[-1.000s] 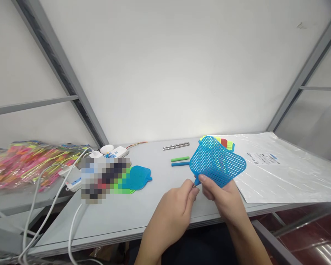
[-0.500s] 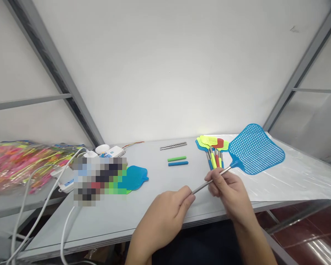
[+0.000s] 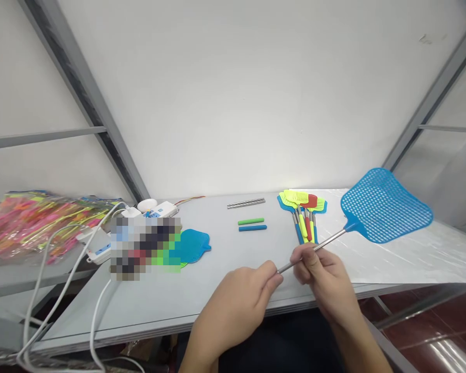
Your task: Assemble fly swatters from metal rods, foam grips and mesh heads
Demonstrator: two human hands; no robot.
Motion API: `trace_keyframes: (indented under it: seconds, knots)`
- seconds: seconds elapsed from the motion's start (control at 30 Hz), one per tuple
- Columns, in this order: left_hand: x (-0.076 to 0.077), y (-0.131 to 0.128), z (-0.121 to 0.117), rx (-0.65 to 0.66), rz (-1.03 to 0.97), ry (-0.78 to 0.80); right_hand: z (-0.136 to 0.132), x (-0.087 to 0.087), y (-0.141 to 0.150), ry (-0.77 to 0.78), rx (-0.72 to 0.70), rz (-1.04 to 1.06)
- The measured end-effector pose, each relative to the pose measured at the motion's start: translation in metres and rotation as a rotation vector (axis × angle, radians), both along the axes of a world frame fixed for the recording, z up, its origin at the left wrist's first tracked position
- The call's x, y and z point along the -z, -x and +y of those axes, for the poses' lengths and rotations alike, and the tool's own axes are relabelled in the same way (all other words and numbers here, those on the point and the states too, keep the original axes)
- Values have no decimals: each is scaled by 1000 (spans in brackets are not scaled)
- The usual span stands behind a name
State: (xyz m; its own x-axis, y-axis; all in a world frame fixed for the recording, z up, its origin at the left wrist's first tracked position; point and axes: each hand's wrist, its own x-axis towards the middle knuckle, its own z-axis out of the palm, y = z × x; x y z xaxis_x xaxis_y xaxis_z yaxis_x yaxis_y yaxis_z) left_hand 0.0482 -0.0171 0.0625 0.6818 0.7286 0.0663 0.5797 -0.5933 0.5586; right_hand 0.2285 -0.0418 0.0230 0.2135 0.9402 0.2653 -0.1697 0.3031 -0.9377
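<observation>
Both hands are on one blue fly swatter [image 3: 386,207], its mesh head raised to the right above the table and its thin metal rod running down to the left. My left hand [image 3: 248,295] is closed round the rod's lower end, and whatever is inside the fist is hidden. Further up the rod, my right hand [image 3: 322,274] pinches it between thumb and fingers. Beyond my right hand lies a pile of small fly swatters [image 3: 305,204] with yellow, red and blue heads. A green handle tube [image 3: 251,221] and a blue handle tube [image 3: 252,228] lie side by side mid-table.
Metal rods [image 3: 246,203] lie near the wall. To the left are a blue swatter head [image 3: 194,246], a blurred-out patch and power strips [image 3: 163,210] with white cables [image 3: 68,274]. Bagged colourful goods [image 3: 62,223] fill the far left. Plastic sheeting [image 3: 411,259] covers the table's right side.
The swatter head has moved to the right, and more of the metal rod shows between it and my right hand. Both hands have shifted slightly right in view, still holding the rod.
</observation>
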Motion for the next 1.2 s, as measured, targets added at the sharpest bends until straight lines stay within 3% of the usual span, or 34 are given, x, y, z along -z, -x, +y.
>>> trace_keyframes:
  seconds: [0.3,0.57,0.67,0.73,0.83,0.9,0.97,1.1,1.2]
  knots:
    - [-5,22,6,83,25,74,-9,-48,-57,-191,277,100]
    - [-3,36,6,83,65,122,-20,-62,-60,-245,322,101]
    - [-2,22,3,49,62,85,-14,-58,-60,-272,370,184]
    - [0,7,0,16,43,44,-10,-45,-56,-226,369,225]
    - [4,-13,-3,-14,15,-21,-9,-18,-44,-56,217,162]
    - [7,-21,-3,-17,20,-60,-13,-3,-38,-24,150,109]
    - [8,-25,-2,-7,33,-79,-18,6,-36,-48,168,65]
    - [6,-21,-1,46,76,-49,-30,1,-47,-56,252,16]
    - [2,-14,-1,45,124,-18,-36,-10,-61,-60,351,119]
